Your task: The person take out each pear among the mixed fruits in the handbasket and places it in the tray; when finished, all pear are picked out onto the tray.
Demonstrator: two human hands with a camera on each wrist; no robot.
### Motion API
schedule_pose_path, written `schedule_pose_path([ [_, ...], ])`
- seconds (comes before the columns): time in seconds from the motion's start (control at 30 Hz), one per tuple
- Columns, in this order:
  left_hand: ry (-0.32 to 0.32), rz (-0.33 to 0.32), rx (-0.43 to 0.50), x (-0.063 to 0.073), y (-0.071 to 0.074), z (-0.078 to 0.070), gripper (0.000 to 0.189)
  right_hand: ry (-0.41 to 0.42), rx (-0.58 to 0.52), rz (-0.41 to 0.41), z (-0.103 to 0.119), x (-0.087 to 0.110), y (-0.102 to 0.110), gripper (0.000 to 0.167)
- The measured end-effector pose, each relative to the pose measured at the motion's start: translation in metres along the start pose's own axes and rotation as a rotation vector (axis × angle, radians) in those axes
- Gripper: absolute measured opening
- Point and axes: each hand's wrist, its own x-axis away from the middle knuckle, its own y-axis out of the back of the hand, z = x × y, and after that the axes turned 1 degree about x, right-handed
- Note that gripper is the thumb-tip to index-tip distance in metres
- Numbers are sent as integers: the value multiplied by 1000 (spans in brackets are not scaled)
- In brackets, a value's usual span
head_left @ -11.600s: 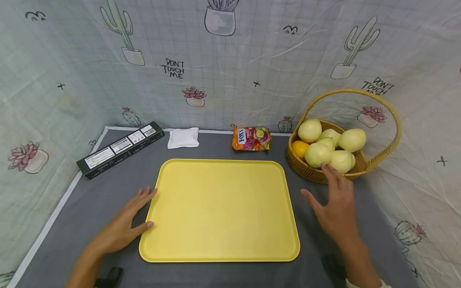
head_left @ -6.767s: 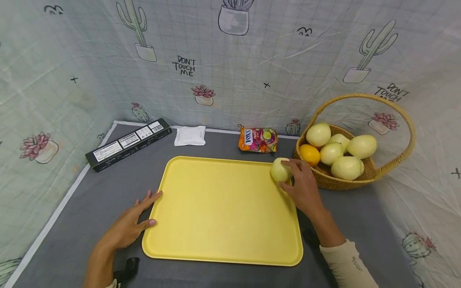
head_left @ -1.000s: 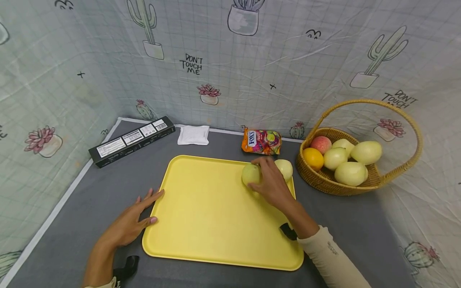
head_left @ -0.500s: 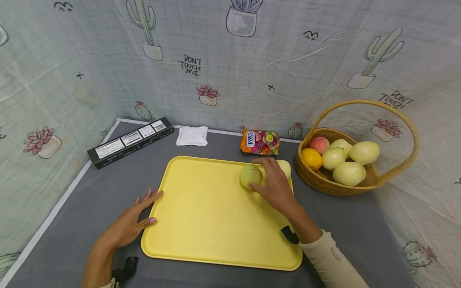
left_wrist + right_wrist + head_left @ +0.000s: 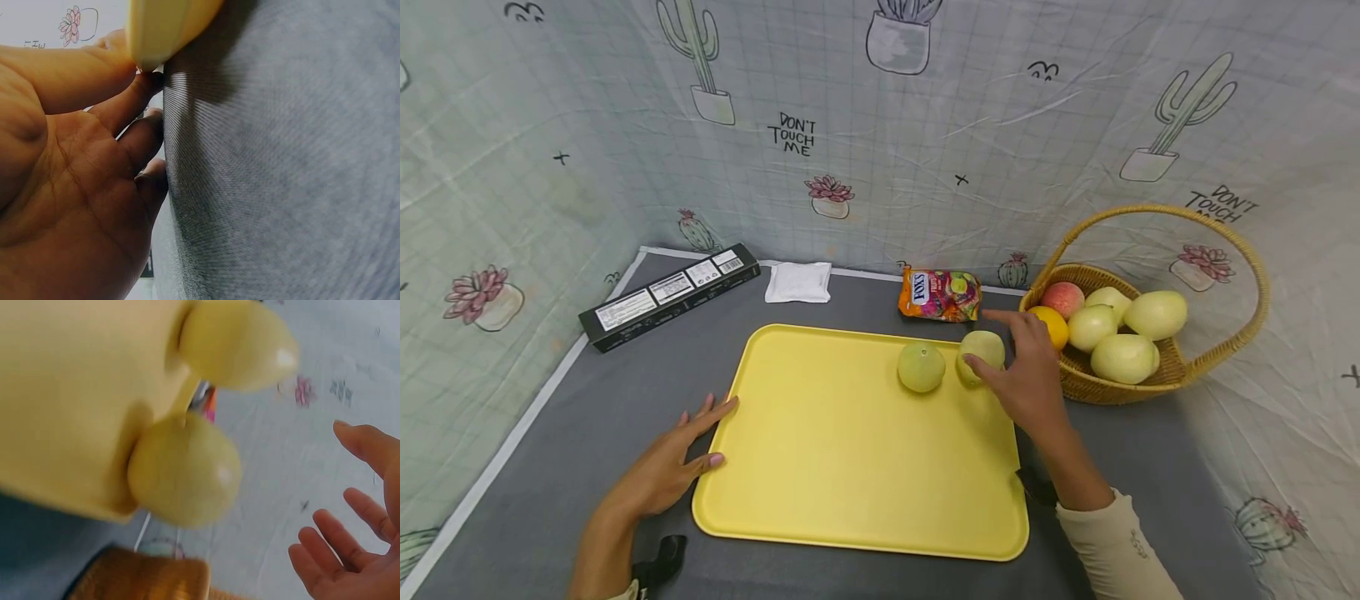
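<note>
In the head view, a yellow tray (image 5: 850, 454) lies on the grey tabletop. My left hand (image 5: 655, 479) touches its left rim with thumb and straight fingers. The left wrist view has the thumb at the tray's rim (image 5: 156, 31) and the other fingers by the grey cloth. Two round pale green fruits (image 5: 921, 367) sit at the tray's far right. My right hand (image 5: 1028, 379) hovers by the corner one (image 5: 983, 348), fingers spread and holding nothing. From the right wrist, a gap shows between the hand (image 5: 369, 531) and that fruit (image 5: 184, 472).
A wicker basket (image 5: 1097, 392) with a tall handle stands right of the tray. Inside are a peach (image 5: 1063, 300), an orange (image 5: 1054, 329) and several pale green fruits (image 5: 1124, 359). Behind the tray lie a candy bag (image 5: 940, 296), a white packet (image 5: 798, 282) and a long black box (image 5: 670, 296).
My right hand has let go of the left fruit on the tray and moved right, toward the basket. Over the longer span, two fruits came from basket to tray. The left hand stays put.
</note>
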Motion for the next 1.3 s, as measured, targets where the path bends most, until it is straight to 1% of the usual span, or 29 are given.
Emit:
schedule_pose_path([
  [0.13,4,-1,3,0,0,0,85,-12,3,-73,-12,1,15,64],
  [0.3,-3,-6,3,1,0,-1,84,-62,16,-153,-29,5,35,64],
  [0.43,-5,-10,5,1,0,-1,84,-83,44,-216,-43,8,50,64],
  [0.53,-4,-9,4,1,0,-1,84,-112,69,-248,-51,11,62,64],
  [0.67,-3,-7,3,1,0,-1,84,-183,93,-277,-64,15,74,65],
  [0.8,4,-5,2,1,0,-2,83,-231,62,-307,-80,19,84,64],
  [0.9,11,-5,-1,1,0,-2,83,-255,74,-312,-92,21,89,65],
  [1.07,11,-4,0,1,1,-2,84,-274,151,-288,-107,24,96,71],
  [1.2,7,-4,0,1,1,-1,83,-307,175,-246,-113,25,99,75],
  [1.3,7,-7,-4,1,1,-2,83,-354,191,-196,-117,25,100,77],
])
